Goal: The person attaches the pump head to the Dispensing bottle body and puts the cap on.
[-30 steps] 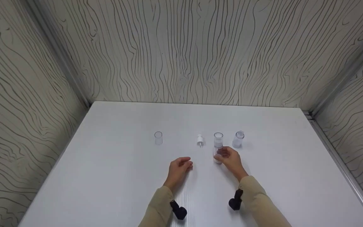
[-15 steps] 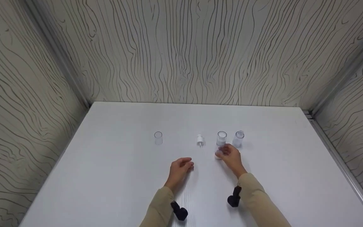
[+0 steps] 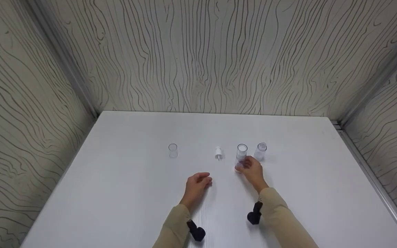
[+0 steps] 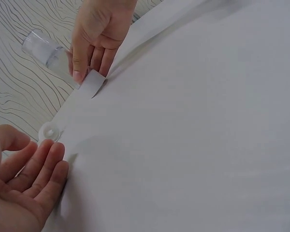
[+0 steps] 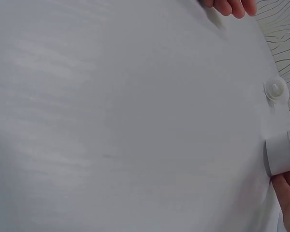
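My right hand (image 3: pixel 253 172) grips a small clear pump bottle (image 3: pixel 241 154) around its lower body, near the table. The left wrist view shows the bottle's clear cap (image 4: pixel 35 43) over a white top, and its white base (image 4: pixel 91 83) below the thumb. My left hand (image 3: pixel 195 187) lies relaxed on the table to the left, fingers loosely bent and holding nothing. A white pump head (image 3: pixel 218 153) sits between and beyond the hands. Just right of the held bottle stands another clear bottle (image 3: pixel 261 152) without a pump on it.
A clear cylindrical cap (image 3: pixel 173 151) stands on the white table (image 3: pixel 115 193), farther left. Wood-patterned panels (image 3: pixel 198 62) rise behind the table and at both sides. Each sleeve carries a black wrist camera (image 3: pixel 196 231).
The right hand and its bottle have shifted slightly away from the person and to the right, closer to the other bottle. The left hand has hardly moved.
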A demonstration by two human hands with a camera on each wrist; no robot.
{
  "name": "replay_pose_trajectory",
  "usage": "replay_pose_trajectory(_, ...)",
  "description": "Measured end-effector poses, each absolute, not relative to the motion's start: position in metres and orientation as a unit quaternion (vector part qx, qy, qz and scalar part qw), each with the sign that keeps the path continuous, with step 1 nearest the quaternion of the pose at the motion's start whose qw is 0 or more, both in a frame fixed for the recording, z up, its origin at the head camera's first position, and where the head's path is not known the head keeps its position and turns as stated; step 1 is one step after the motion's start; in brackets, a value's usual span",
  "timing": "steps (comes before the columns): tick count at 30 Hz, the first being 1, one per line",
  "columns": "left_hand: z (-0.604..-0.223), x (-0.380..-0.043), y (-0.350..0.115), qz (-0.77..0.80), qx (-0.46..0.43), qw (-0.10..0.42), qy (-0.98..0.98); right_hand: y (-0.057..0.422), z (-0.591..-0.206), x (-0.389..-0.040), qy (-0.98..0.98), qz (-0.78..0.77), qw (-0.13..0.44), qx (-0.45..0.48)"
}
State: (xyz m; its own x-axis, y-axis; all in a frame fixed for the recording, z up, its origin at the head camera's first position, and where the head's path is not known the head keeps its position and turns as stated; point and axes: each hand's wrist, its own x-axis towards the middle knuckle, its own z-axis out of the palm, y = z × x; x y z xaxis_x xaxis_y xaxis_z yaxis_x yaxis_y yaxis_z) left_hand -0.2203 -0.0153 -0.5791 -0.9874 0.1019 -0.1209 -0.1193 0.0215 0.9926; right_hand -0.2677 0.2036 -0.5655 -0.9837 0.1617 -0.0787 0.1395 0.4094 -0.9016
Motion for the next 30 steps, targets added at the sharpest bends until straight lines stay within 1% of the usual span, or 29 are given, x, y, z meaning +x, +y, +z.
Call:
replay_pose_trajectory(7, -0.583, -0.224, -0.012, 0.691, -0.011, 0.069, 0.72, 0.204, -0.566, -0.268, -0.845, 0.528, 0.021, -0.088)
replay_pose_trajectory(16, -0.581, -0.222, -0.01, 0.676, -0.016, 0.062, 0.735, 0.206, -0.567, -0.266, -0.842, 0.53, 0.0, -0.097)
replay_pose_trajectory(23, -0.58, -0.223, -0.007, 0.618, -0.011, 0.038, 0.785, 0.208, -0.568, -0.264, -0.838, 0.537, -0.013, -0.094)
replay_pose_trajectory(25, -0.58, -0.223, -0.005, 0.612, -0.012, 0.029, 0.79, 0.209, -0.568, -0.264, -0.836, 0.541, -0.007, -0.087)
replay_pose_trajectory(30, -0.579, -0.228, 0.001, 0.607, -0.019, -0.006, 0.795, 0.211, -0.572, -0.263, -0.829, 0.555, 0.032, -0.068)
